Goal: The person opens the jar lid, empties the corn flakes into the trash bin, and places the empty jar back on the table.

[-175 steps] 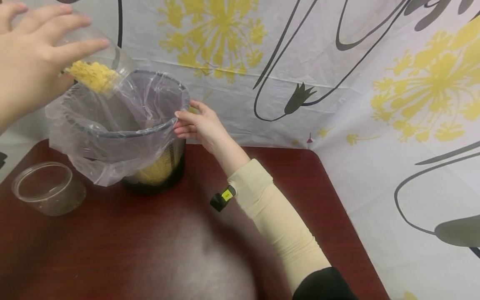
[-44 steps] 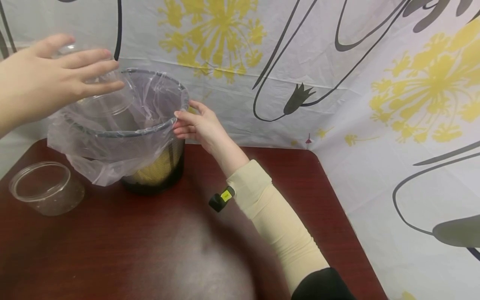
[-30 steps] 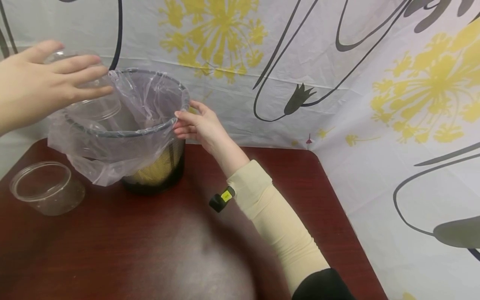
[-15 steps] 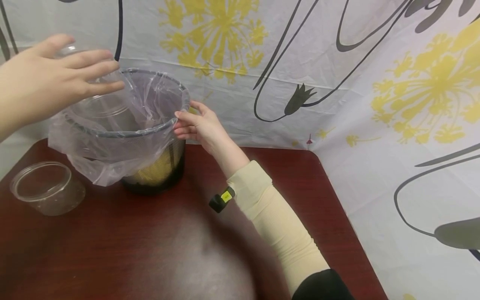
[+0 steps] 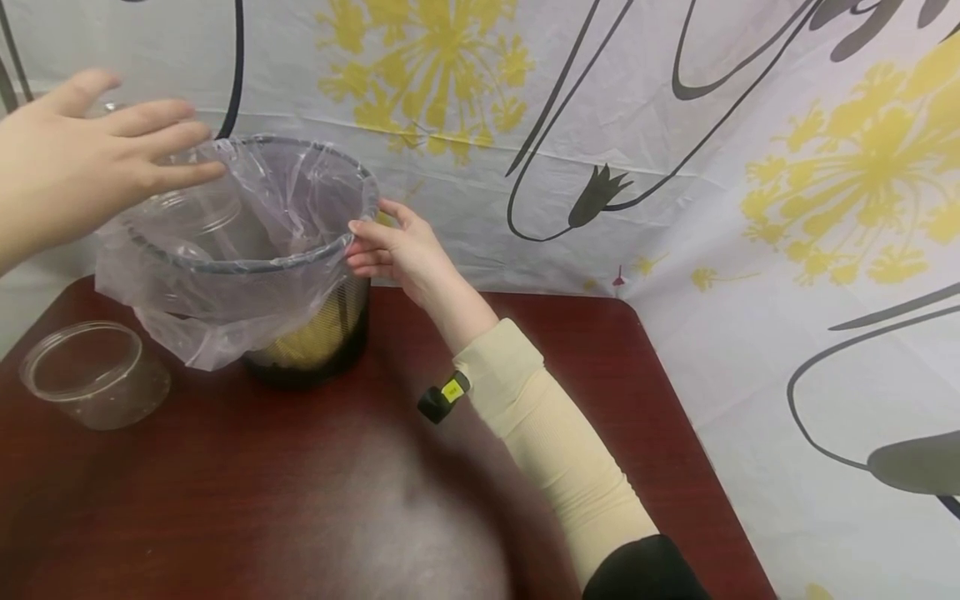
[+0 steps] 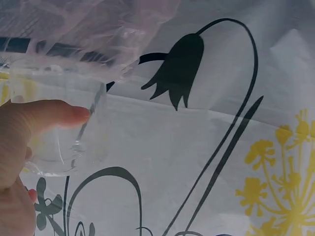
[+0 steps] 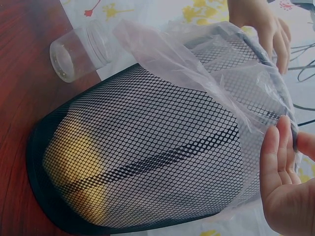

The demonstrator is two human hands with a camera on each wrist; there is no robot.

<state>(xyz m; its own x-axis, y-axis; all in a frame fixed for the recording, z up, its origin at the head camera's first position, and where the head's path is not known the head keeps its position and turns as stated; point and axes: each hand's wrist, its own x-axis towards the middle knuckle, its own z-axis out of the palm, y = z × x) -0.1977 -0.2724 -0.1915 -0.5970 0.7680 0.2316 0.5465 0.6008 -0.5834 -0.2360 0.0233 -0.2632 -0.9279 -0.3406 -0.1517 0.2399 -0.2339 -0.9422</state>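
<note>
With fingers spread, my left hand (image 5: 97,167) holds a clear plastic container (image 5: 198,208) upside down over the left side of a mesh waste bin (image 5: 348,317). No yellow pieces show in that container. In the left wrist view the thumb presses the wall of the container (image 6: 64,142). A thin translucent bin liner (image 5: 195,308) is folded over the rim. On the bin's right side my right hand (image 5: 401,250) grips rim and liner between thumb and fingers. Yellow contents (image 7: 78,162) lie at the bottom, seen through the mesh in the right wrist view.
A second clear tub (image 5: 90,392), lidless, stands on the dark red table (image 5: 300,492) left of the bin. Close behind the table hangs a patterned cloth (image 5: 465,183), which also runs along the right side.
Several seconds ago the held container was tilted with yellow pieces in it; now it is mouth down without them. My left hand has shifted right and left lately. My right hand stays put.
</note>
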